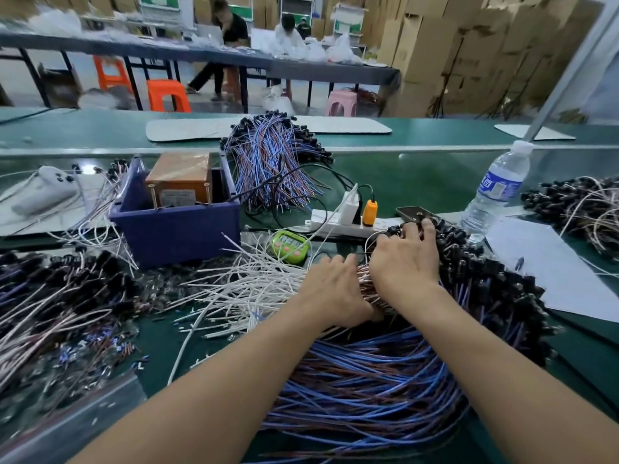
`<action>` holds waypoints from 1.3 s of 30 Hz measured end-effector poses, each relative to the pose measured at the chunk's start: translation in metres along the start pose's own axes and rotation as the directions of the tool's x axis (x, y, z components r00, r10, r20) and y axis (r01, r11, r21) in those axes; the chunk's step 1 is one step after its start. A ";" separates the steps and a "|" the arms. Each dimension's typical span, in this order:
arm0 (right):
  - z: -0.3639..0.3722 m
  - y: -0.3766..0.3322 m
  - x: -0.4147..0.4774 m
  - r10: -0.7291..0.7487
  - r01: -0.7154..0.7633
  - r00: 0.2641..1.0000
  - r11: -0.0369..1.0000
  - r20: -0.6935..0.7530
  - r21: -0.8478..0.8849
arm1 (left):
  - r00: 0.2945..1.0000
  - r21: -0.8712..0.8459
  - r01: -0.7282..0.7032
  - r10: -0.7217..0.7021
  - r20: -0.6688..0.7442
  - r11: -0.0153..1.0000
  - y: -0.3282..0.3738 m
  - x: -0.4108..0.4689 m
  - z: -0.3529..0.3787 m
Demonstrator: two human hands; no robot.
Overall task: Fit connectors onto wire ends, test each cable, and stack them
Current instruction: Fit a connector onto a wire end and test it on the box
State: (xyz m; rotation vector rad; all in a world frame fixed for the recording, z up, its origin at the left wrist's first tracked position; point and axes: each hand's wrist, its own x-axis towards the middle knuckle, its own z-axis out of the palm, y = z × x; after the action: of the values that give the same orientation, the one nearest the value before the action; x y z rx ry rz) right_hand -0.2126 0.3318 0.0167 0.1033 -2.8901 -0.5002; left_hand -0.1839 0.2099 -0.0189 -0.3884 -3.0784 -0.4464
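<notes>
A big stack of blue and brown cables [375, 373] with black connectors [495, 283] lies in front of me on the green bench. My left hand [330, 289] grips the stack's left side near its top, fingers curled into the wires. My right hand [407, 259] lies on top of the stack, its fingers spread and bent over the black connector ends. Loose white wires [241, 286] fan out to the left of the hands. A pile of white cables with black connectors [57, 296] sits at the far left.
A blue bin [177, 226] holds an orange tester box [181, 179]. Behind the hands are a green timer [288, 246], a white power strip [341, 221], a phone [413, 212] and a water bottle [495, 192]. More cable piles lie at the back centre [271, 162] and far right [582, 205].
</notes>
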 end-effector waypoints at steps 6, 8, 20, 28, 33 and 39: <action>0.000 -0.002 0.003 -0.101 0.098 0.994 0.991 -0.033 -0.094 | 0.995 0.079 -0.070 0.063 0.082 0.994 -0.030 -0.008 -0.010; -0.001 -0.002 0.003 -0.172 0.168 0.983 0.984 -0.062 -0.065 | 0.996 0.114 -0.084 0.081 0.031 0.990 -0.035 -0.014 -0.008; -0.032 -0.025 -0.012 -0.112 0.164 0.986 0.782 -0.123 0.601 | 0.924 -0.028 -0.096 0.078 -0.373 0.995 -0.052 -0.057 -0.042; -0.077 -0.142 -0.047 -0.099 0.012 0.995 0.182 0.006 0.983 | 0.813 -0.469 0.144 -0.374 -0.446 0.871 -0.120 -0.113 -0.088; -0.106 -0.212 -0.069 -0.359 -0.134 0.932 -0.237 0.042 0.962 | 0.657 -0.686 0.175 -0.603 -0.452 0.706 -0.184 -0.164 -0.112; -0.128 -0.277 -0.073 -0.517 0.107 0.856 0.158 -0.010 0.982 | 0.271 -0.586 0.474 -0.742 -0.613 0.657 -0.238 -0.218 -0.101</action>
State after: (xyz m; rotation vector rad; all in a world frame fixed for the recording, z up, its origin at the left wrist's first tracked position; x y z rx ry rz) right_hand -0.1051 0.0376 0.0265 0.9252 -2.9156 1.5536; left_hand -0.0336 -0.0919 0.0025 0.8895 -2.0284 -0.7964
